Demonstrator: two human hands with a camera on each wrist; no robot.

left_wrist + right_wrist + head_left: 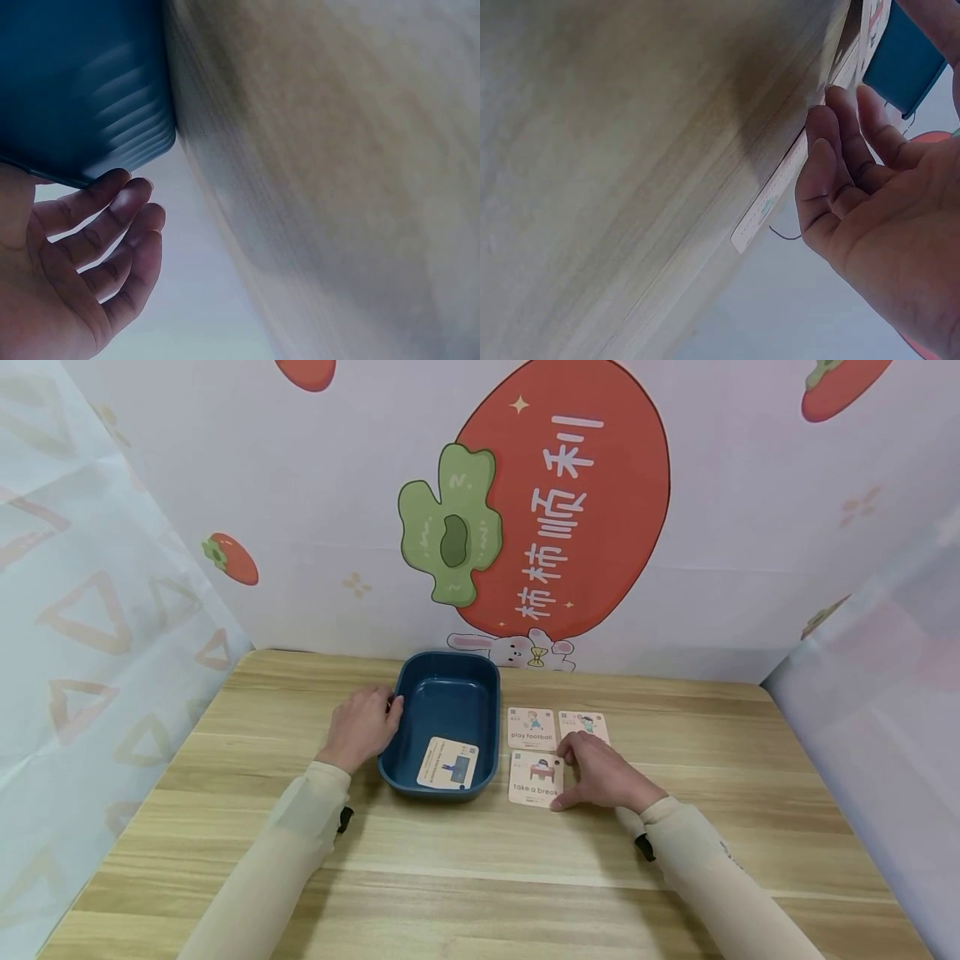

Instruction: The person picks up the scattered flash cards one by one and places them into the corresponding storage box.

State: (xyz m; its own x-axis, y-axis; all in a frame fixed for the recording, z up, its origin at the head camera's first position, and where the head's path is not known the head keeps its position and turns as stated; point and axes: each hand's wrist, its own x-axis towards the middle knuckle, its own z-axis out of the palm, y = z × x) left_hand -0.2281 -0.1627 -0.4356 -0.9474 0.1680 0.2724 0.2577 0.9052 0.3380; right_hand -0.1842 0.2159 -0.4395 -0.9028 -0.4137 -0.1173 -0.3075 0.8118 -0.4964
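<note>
A dark blue tray (453, 693) stands on the table, and one card (448, 763) with a blue picture lies inside it. My left hand (363, 727) holds its left rim, thumb over the edge. In the left wrist view, the fingers of the left hand (90, 255) are bent beside the tray's outer wall (82, 82). Right of the tray, my right hand (603, 774) pinches the "take a break" card (536, 778) by its right side between thumb and fingers. The right wrist view shows this card (873, 30) tilted at the fingertips of the right hand (877, 187).
Behind the held card lie a "play football" card (531, 728) and another card (583, 723), partly covered by the right hand. The wooden table (450, 877) ends at a printed backdrop (322, 510) with persimmon pictures. Cloth walls flank both sides.
</note>
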